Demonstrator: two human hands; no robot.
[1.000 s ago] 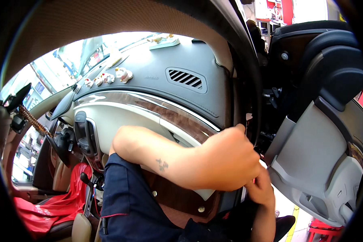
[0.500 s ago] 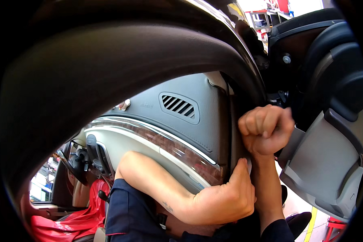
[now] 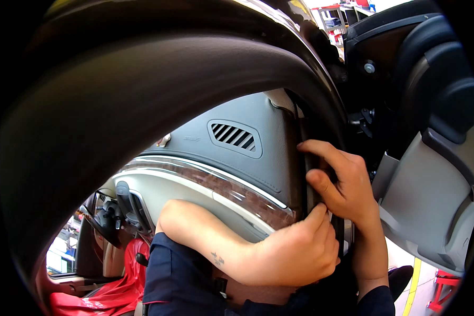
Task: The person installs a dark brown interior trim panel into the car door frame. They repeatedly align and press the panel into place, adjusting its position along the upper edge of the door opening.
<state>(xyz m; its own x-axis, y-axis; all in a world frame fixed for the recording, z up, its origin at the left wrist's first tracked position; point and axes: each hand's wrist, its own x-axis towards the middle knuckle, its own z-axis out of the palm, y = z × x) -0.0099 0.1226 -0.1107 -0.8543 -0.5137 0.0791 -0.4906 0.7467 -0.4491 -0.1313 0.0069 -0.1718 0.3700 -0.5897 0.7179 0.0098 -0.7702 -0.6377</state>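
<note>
My left hand (image 3: pixel 303 247) is closed in a pinch at the outer end of the car dashboard (image 3: pixel 237 118), just past the brown wood-look trim strip (image 3: pixel 216 181). What lies between its thumb and fingers is hidden. Above it my right hand (image 3: pixel 350 184) is open, index finger and thumb apart. Its index fingertip touches the dark edge strip (image 3: pixel 304 158) running along the dashboard's side, and the thumb tip is close to the same strip. A striped air vent (image 3: pixel 234 138) sits in the grey dashboard top, left of my right hand.
The dark door-frame pillar (image 3: pixel 168 68) arches over the upper left. To the right the open car door (image 3: pixel 426 184) stands with its grey inner panel. A red cover (image 3: pixel 110 284) lies at lower left, near the steering wheel (image 3: pixel 92 216). Red stand (image 3: pixel 443 292) at lower right.
My right hand has opened from a loosely curled fist and come down and in, so its fingertips meet the strip at the dashboard's end. My left hand keeps its pinch with little movement.
</note>
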